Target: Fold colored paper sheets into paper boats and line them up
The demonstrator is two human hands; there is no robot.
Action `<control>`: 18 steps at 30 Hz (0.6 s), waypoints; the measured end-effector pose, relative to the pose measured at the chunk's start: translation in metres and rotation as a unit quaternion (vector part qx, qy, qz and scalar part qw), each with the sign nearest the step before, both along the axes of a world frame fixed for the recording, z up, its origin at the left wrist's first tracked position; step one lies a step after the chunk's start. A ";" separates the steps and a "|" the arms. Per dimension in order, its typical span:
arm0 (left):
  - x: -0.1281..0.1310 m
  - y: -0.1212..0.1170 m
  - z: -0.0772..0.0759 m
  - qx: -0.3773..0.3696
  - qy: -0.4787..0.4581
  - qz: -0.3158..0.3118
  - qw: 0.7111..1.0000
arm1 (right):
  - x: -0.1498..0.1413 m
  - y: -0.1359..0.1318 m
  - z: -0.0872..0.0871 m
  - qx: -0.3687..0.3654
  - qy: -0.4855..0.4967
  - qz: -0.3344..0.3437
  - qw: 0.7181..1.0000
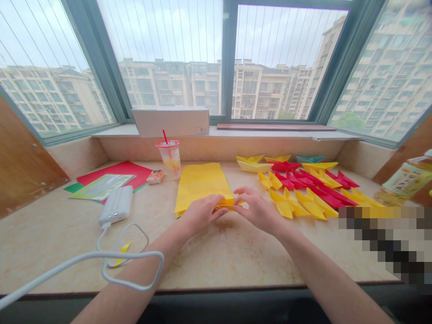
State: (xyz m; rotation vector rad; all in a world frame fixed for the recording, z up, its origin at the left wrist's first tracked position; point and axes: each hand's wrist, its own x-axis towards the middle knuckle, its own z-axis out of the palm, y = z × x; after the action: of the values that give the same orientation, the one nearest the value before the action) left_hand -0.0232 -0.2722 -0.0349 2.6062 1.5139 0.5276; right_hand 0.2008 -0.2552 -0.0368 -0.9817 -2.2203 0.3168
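Observation:
Between my two hands is a small folded piece of yellow paper, held just above the counter. My left hand pinches its left end, thumb below and fingers on top. At its right end, my right hand grips it between thumb and fingertips. Behind my left hand lies a stack of yellow paper sheets, with a green edge showing at its right side. To the right of my right hand stand several folded paper boats, among them a yellow one, a red one and a teal one.
At left, a white power bank trails a white cable across the counter. Behind it lie red paper sheets. A plastic cup with a red straw stands beside a small orange box. A bottle is at far right.

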 end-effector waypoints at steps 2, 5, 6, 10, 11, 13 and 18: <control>0.001 0.000 0.001 0.030 -0.040 0.006 0.999 | -0.001 0.000 -0.002 0.013 0.006 -0.006 1.000; 0.001 0.001 0.001 0.076 -0.086 0.006 0.993 | -0.004 0.000 -0.004 0.021 0.007 -0.014 1.000; 0.001 0.002 0.001 0.090 -0.089 -0.001 0.992 | -0.005 0.000 -0.004 0.018 0.008 -0.012 1.000; 0.002 0.002 0.000 0.132 -0.061 -0.035 0.989 | -0.009 -0.004 -0.002 -0.001 0.012 -0.001 1.000; 0.002 0.001 0.000 0.133 -0.054 -0.043 0.989 | -0.010 -0.005 0.000 -0.003 0.014 -0.003 1.000; 0.003 0.001 0.001 0.129 -0.046 -0.054 0.989 | -0.011 -0.007 0.002 -0.002 0.018 -0.007 1.000; 0.003 0.004 0.002 0.128 -0.041 -0.068 0.989 | -0.012 -0.007 0.002 0.006 0.012 0.000 1.000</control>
State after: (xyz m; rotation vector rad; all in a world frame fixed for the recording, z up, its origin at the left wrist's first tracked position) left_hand -0.0197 -0.2686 -0.0329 2.8094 1.3097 0.8545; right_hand 0.1886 -0.2626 -0.0351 -0.9679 -2.1976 0.3139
